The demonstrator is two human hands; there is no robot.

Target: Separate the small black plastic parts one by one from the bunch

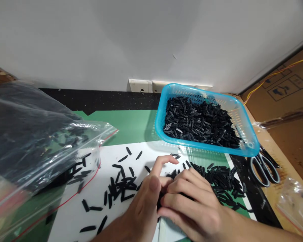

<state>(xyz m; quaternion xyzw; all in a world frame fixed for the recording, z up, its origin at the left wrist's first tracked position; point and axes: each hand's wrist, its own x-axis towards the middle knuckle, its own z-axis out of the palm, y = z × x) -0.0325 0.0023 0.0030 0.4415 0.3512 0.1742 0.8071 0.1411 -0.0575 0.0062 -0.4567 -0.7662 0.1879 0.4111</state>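
My left hand (150,198) and my right hand (194,198) meet over the white sheet (73,222). The left index finger sticks out, bent at its tip, while its other visible fingers are closed against the right hand. Curled fingers of the right hand close around a dark bit, and black shows between them; most of it is hidden. Loose small black strip-shaped pieces (123,185) are scattered left of my hands. A denser heap of black pieces (224,179) lies to the right. Beyond the hands, a blue plastic basket (207,149) holds many similar black pieces.
A large clear zip bag (40,141) with black pieces inside leans in from the left. Scissors (264,171) rest right of the basket, near a small clear bag (295,205). A cardboard box (290,90) stands at right; a white wall (116,43) closes off the back.
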